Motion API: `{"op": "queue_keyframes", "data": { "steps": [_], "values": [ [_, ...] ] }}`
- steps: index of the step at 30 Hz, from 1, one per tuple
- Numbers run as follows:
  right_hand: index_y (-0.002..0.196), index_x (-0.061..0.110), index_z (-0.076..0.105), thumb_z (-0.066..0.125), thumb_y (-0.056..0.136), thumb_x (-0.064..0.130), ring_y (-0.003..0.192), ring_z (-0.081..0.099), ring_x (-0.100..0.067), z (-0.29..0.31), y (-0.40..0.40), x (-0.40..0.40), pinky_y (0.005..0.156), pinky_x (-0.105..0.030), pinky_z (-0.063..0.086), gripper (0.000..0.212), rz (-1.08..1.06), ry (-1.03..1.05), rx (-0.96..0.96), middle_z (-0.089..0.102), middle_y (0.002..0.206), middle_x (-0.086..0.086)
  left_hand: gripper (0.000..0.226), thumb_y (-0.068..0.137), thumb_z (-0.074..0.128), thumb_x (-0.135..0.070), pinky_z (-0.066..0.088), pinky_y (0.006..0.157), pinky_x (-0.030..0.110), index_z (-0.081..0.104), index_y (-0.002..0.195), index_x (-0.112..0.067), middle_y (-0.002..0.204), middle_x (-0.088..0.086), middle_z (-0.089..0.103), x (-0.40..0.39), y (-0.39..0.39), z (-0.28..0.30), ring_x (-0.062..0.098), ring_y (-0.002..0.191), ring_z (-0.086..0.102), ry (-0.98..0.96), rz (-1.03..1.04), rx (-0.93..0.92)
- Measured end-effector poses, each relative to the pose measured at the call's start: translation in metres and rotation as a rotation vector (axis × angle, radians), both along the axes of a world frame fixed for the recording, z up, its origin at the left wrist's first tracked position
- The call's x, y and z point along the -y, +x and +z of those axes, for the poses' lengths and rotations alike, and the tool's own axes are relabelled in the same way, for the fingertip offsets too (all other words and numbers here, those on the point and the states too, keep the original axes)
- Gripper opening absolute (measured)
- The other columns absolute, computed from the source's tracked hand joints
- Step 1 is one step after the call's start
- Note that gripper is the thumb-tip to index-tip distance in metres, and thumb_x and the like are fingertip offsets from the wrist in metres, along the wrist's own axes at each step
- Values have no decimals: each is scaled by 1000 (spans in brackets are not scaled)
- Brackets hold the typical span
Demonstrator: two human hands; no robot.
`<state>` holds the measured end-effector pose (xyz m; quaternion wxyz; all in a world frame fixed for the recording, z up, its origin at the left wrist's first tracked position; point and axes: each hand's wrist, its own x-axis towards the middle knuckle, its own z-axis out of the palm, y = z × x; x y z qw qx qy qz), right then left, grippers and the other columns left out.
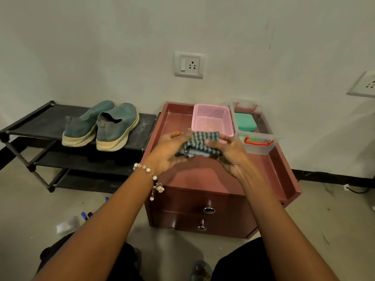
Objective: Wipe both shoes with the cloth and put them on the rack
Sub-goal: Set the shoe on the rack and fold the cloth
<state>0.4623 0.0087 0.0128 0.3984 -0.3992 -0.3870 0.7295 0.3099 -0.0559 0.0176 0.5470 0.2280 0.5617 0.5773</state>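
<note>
Both of your hands are on the cloth point(197, 145) right now, bunching the striped green rag between them just above the top of the reddish drawer cabinet point(205, 179). Your left hand point(170, 151), the one with the bead bracelet point(149, 173), has its fingers curled into the left side of the rag, and your right hand point(227, 151) pinches the right side with the thumb on top. The two teal shoes point(101, 124) already sit side by side on the top shelf of the black rack point(30, 122), heels toward you, touching each other. A pink basket point(212, 118) sits at the back of the cabinet top, just behind your hands, with a clear plastic box point(257, 145) next to it on the right.
</note>
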Motion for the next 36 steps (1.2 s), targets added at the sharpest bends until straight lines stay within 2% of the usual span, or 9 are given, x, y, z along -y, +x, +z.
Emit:
{"op": "queue_keyframes", "data": {
  "steps": [2, 8, 13, 17, 23, 28, 31, 34, 36],
  "values": [
    [124, -8, 47, 75, 64, -14, 88, 68, -36, 13, -5, -23, 80, -50, 56, 67, -89, 68, -10, 66, 106, -27, 39, 82, 71, -10, 58, 66, 37, 48, 113, -11, 108, 15, 64, -24, -2, 13, 22, 86, 67, 83, 5, 75],
    [120, 1, 51, 78, 70, -4, 92, 68, -33, 29, -43, -129, 81, -46, 57, 57, -266, 189, 128, 65, 110, -20, 33, 87, 66, -6, 56, 84, 46, 58, 119, -2, 111, 17, 64, -131, -20, 27, 30, 97, 66, 175, 71, -182],
    [112, 2, 58, 70, 79, 5, 92, 66, -29, -8, -79, -204, 79, -42, 59, 35, -353, 197, 405, 64, 113, -17, 34, 88, 63, -4, 56, 85, 30, 61, 122, -8, 117, 12, 63, -203, -39, -1, 21, 98, 64, 113, -63, -605],
    [117, 1, 53, 58, 87, 6, 95, 63, -29, -38, -87, -224, 69, -31, 56, 31, -393, 233, 694, 62, 113, -12, 39, 87, 61, -14, 40, 107, 39, 62, 125, -23, 132, 5, 58, -226, -46, -31, 26, 122, 51, 30, -229, -1091],
    [110, 0, 60, 54, 91, 9, 97, 62, -30, -53, -79, -216, 71, -33, 51, 22, -221, 487, 1146, 64, 112, -17, 40, 96, 44, -17, 18, 110, 55, 56, 129, -36, 134, -2, 55, -214, -36, -55, 27, 133, 32, -38, -309, -1406],
    [106, 1, 64, 51, 92, 7, 97, 63, -28, -34, -75, -193, 81, -34, 51, 19, -98, 875, 1504, 66, 109, -16, 40, 93, 45, -9, 8, 110, 64, 61, 124, -28, 127, 1, 56, -196, -29, -46, 25, 133, 34, 16, -288, -1460],
    [111, -2, 61, 48, 93, 6, 100, 61, -31, -18, -69, -172, 81, -35, 49, 24, -119, 963, 1543, 64, 112, -20, 34, 95, 49, -15, 20, 111, 56, 62, 123, -29, 126, -2, 59, -175, -27, -33, 21, 128, 42, 98, -163, -1450],
    [109, -3, 63, 49, 91, 6, 98, 61, -33, -4, -59, -148, 76, -33, 47, 24, -213, 905, 1410, 64, 109, -21, 28, 94, 50, -9, 50, 84, 29, 69, 113, -17, 107, -1, 69, -141, -30, -26, 16, 89, 64, 216, -49, -1157],
    [94, 0, 70, 52, 87, 5, 87, 64, -34, -1, -47, -127, 74, -33, 51, 20, -220, 883, 1244, 69, 95, -19, 24, 94, 50, -3, 56, 74, 26, 70, 107, -9, 94, -1, 70, -113, -30, -23, 18, 77, 67, 247, 0, -920]
  ]
}}
